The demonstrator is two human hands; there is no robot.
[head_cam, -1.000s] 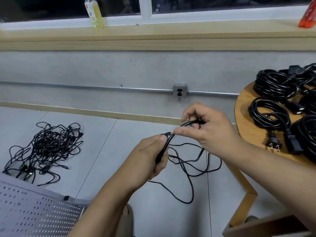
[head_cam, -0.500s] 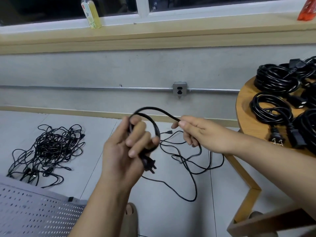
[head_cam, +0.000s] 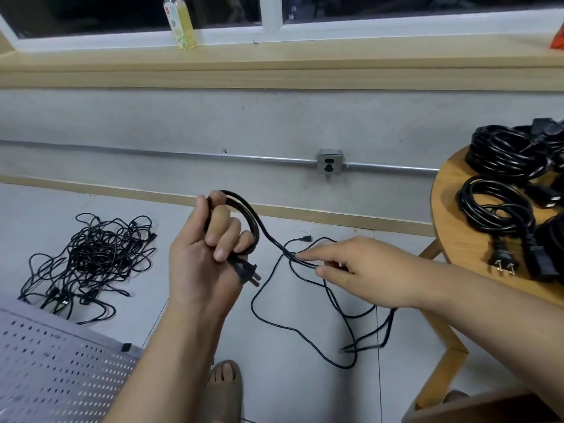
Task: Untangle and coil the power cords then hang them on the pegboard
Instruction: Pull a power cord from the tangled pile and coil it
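left hand [head_cam: 210,251] grips power cord [head_cam: 253,221] loops (plug [head_cam: 246,271] dangling below) | right hand [head_cam: 363,267] pinches trailing length

Glossy black rubbery cord [head_cam: 244,209], matt wooden table [head_cam: 451,209], perforated metal pegboard [head_cam: 55,367], smooth grey floor [head_cam: 290,392].

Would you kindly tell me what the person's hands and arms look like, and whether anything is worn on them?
The left hand and right hand are bare: no gloves, rings or watch show. The left forearm and right forearm are bare as well, with no sleeve, band or marking in view.
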